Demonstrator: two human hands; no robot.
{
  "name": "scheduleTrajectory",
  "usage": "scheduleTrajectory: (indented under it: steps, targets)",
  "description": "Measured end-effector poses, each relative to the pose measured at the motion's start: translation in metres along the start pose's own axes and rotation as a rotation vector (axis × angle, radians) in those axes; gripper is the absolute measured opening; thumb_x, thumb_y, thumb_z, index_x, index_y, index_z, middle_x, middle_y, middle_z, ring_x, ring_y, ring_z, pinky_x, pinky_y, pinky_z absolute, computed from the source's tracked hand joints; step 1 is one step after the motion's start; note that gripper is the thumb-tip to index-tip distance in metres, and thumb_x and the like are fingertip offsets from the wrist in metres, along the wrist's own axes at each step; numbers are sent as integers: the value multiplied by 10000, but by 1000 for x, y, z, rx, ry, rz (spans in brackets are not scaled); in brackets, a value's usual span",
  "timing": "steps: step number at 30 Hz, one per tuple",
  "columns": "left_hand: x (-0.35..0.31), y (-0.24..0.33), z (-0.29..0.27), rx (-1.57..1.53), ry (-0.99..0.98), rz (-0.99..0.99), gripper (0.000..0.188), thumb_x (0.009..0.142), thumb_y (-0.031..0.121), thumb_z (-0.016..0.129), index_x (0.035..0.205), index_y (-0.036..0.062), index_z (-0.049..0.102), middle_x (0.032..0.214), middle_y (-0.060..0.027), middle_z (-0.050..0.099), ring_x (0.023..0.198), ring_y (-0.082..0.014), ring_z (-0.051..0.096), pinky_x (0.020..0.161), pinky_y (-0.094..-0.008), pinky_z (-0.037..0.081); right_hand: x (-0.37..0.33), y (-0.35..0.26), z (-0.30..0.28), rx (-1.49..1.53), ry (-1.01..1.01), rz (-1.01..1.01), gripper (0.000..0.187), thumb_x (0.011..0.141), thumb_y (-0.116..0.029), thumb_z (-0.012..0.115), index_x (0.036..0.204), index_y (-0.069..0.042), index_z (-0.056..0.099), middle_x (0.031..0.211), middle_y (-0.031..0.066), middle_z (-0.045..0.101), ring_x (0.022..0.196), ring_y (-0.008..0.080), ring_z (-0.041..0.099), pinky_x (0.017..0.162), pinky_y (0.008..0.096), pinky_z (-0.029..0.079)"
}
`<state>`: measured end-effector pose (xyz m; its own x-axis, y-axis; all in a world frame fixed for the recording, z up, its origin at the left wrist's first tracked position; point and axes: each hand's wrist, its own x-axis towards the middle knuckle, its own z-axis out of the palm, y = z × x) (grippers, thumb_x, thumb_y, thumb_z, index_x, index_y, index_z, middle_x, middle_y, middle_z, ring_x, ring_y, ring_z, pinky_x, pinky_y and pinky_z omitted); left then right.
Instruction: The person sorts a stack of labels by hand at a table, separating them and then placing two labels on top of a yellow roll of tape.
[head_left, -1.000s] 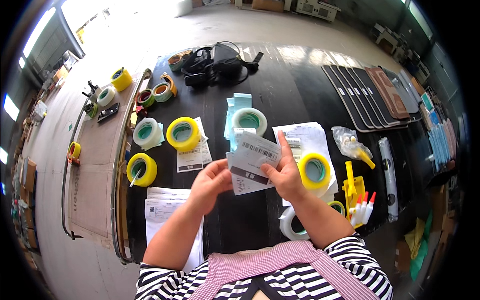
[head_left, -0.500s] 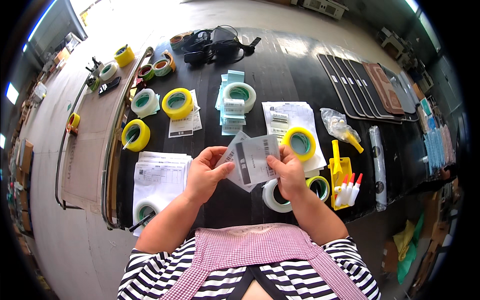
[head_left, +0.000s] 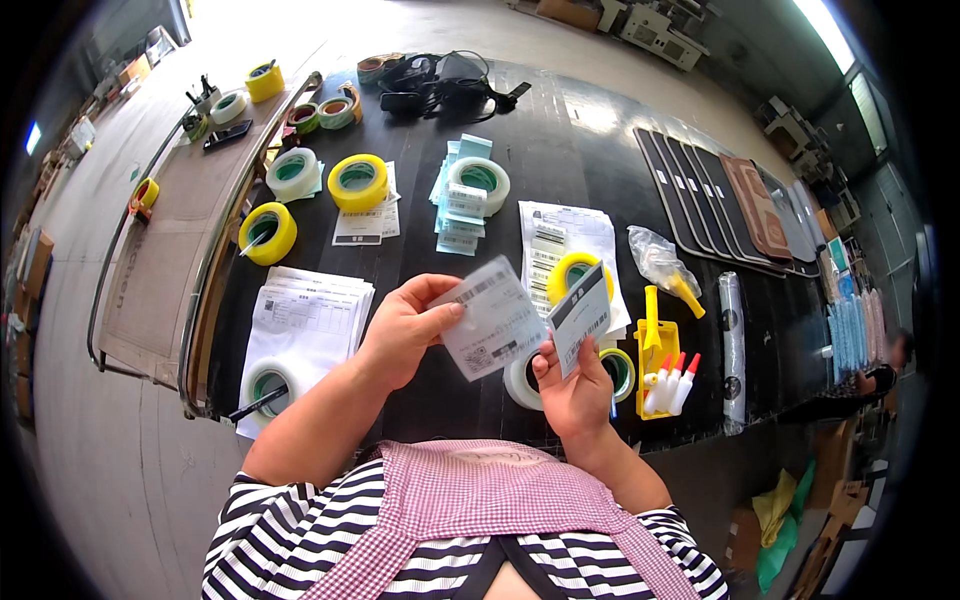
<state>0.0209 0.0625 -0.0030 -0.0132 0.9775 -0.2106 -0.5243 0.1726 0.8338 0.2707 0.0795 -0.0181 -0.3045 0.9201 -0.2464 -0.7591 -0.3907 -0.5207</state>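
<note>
My left hand (head_left: 400, 330) pinches a white printed label (head_left: 490, 318) at its left edge, thumb on top. In my right hand (head_left: 578, 388), held palm up, a second label (head_left: 580, 318) with a dark band stands tilted between thumb and fingers. The two labels are side by side above the black table, their edges close together. Behind my right hand sit a clear tape roll (head_left: 521, 382), partly hidden, and a yellow-green tape roll (head_left: 622, 374). A yellow tape roll (head_left: 566, 277) lies on printed papers (head_left: 607, 240) beyond the second label.
Left on the black table (head_left: 420, 225) are printed sheets (head_left: 305, 310) under a tape roll with a pen. A yellow tray (head_left: 655, 385) with red-capped bottles stands right, beside a plastic-wrapped roll (head_left: 733, 350). Farther off are blue label strips (head_left: 460, 225), dark mats (head_left: 685, 190) and a black headset (head_left: 450, 85).
The labels overlapped before; now they are apart, one in each hand. My right hand has turned palm up and lowered, tilting its label. The view has shifted slightly.
</note>
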Motion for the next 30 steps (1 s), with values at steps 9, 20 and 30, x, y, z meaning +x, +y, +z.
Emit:
scheduleTrajectory:
  steps: [9,20,30]
  targets:
    - [-16,-35,21,-326,6,-43,349,972,81,533,1314,57,471,1257,-126,598,1129,-260,609,952,-393,517,-5,-3,18,10,29,100,333,898,-107,565,1229,-144,554,1142,24,675,1023,194,668,802,375,568]
    - [-17,-55,24,-443,97,-91,228,972,102,573,1192,45,548,1135,-74,625,1025,-181,596,888,-328,481,7,35,11,-129,-153,138,342,974,-227,586,1288,-107,526,1223,25,604,1083,150,566,881,305,461]
    - [-17,-53,31,-379,10,-182,243,989,107,535,1229,70,534,1195,-50,595,1066,-176,563,908,-323,447,21,42,26,-181,-31,22,207,963,-111,592,1170,-97,585,1074,16,664,919,125,630,765,260,501]
